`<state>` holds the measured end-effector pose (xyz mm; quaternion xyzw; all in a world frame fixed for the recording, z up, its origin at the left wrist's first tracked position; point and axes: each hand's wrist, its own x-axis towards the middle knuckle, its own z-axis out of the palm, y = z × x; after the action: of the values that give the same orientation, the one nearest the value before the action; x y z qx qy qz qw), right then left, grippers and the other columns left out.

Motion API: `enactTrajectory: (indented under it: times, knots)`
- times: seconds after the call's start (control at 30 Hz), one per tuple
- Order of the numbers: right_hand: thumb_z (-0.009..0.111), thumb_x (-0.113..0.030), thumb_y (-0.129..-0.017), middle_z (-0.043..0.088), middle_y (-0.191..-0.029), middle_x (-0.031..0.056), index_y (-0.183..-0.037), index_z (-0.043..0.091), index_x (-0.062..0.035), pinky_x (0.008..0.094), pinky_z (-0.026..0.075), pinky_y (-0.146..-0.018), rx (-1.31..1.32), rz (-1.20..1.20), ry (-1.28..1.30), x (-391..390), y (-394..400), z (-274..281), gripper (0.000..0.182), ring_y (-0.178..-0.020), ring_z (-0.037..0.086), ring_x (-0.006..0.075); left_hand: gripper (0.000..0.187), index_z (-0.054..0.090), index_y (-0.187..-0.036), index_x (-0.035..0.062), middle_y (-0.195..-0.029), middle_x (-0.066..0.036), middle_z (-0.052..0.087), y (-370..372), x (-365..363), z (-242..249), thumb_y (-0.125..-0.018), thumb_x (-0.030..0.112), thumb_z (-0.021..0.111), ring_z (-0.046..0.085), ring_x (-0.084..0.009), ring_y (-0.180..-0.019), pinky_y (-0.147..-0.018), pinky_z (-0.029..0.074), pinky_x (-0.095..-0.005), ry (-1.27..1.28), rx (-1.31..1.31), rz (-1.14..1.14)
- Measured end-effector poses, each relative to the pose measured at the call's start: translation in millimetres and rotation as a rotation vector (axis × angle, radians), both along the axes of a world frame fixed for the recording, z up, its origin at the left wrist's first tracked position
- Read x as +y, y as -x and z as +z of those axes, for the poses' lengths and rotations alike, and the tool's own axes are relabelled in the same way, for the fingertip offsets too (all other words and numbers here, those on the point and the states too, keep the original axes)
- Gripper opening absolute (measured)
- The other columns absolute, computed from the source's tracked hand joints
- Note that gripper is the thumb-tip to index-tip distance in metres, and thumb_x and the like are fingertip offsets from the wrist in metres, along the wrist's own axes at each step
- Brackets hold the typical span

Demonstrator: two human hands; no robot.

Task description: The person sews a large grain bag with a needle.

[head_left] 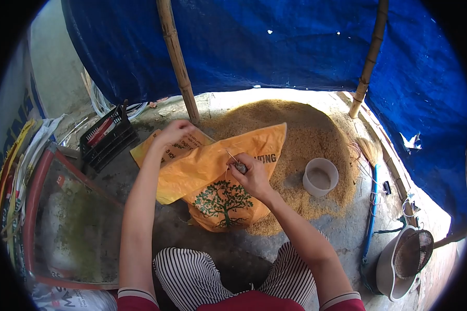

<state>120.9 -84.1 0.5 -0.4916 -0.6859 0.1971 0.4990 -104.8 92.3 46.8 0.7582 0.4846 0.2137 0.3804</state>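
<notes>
An orange sack point(218, 171) with a printed green tree and dark lettering lies between my knees and the grain pile. At its upper left edge is my left hand point(175, 131), fingers bent near the sack's edge; whether they grip it is hard to make out. Over the sack's middle, my right hand point(251, 173) is closed around a small greyish object point(240, 167), with a thin string or stick showing beside it. A heap of yellow-brown grain or husks point(280, 116) spreads behind the sack. A white round tub point(320, 177) sits on the heap at the right.
A black crate point(109, 137) stands at the left, beside a red-framed panel point(72, 223) and stacked sacks point(31, 155). Bamboo poles point(177, 57) stand before a blue tarp point(264, 46). At the right are a broom point(372, 171) and a pale basin point(389, 262) with a sieve point(414, 254).
</notes>
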Motion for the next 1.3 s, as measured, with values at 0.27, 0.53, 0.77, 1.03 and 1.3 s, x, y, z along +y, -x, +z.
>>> enactTrajectory:
  times: [0.27,0.53,0.77,1.03,1.3]
  knots:
    - [0.060,-0.011,-0.086,0.056,-0.069,-0.0007,-0.094,0.061,-0.0019,0.0224,0.040,-0.056,0.124,-0.018,0.067,6.3,8.6,-7.1,0.012,-0.061,0.047,0.0047,0.015,0.052,-0.092,0.0065,-0.080,-0.006,0.056,4.1,-26.2,0.2,-0.096,0.018,0.043,0.058,-0.0171,-0.077,-0.077,0.048,-0.0343,0.689,-1.160,0.107]
    - [0.061,-0.010,-0.086,0.059,-0.070,-0.0001,-0.097,0.060,-0.0010,0.0225,0.043,-0.061,0.376,0.009,0.292,7.3,5.1,5.8,0.014,-0.065,0.052,0.0062,0.013,0.049,-0.089,0.0063,-0.066,0.002,0.039,-0.5,-15.4,-18.3,-0.095,0.018,0.049,0.036,-0.0071,-0.055,-0.052,0.034,-0.0250,0.391,-1.030,0.221]
    - [0.058,-0.005,-0.083,0.053,-0.114,0.0146,-0.126,0.045,-0.0063,0.0359,0.048,-0.078,0.008,-0.309,-0.169,14.7,-4.8,8.1,0.045,-0.098,0.057,0.0306,0.045,0.059,-0.107,0.0019,-0.079,-0.004,0.059,-22.9,-60.2,7.1,-0.080,0.037,0.070,0.054,-0.0113,-0.066,-0.060,0.044,-0.0249,-0.210,-0.293,-0.082]
    - [0.058,-0.019,-0.089,0.055,-0.083,0.0084,-0.111,0.049,-0.0017,0.0293,0.044,-0.052,0.127,-0.725,-0.241,55.9,-68.9,-25.8,0.029,-0.065,0.055,0.0144,0.048,0.069,-0.098,0.0048,-0.088,-0.008,0.064,-47.0,-77.9,5.4,-0.072,0.044,0.074,0.056,-0.0212,-0.085,-0.078,0.043,-0.0338,-0.409,0.212,-0.027]
    - [0.062,-0.021,-0.086,0.049,-0.059,0.0018,-0.086,0.053,-0.0005,0.0282,0.040,-0.044,0.615,-0.449,0.172,44.6,-68.3,-8.0,0.023,-0.047,0.049,0.0110,0.055,0.071,-0.094,0.0046,-0.091,-0.011,0.060,-45.2,-75.0,-15.3,-0.066,0.052,0.074,0.048,-0.0276,-0.099,-0.092,0.034,-0.0394,-0.574,0.183,0.028]
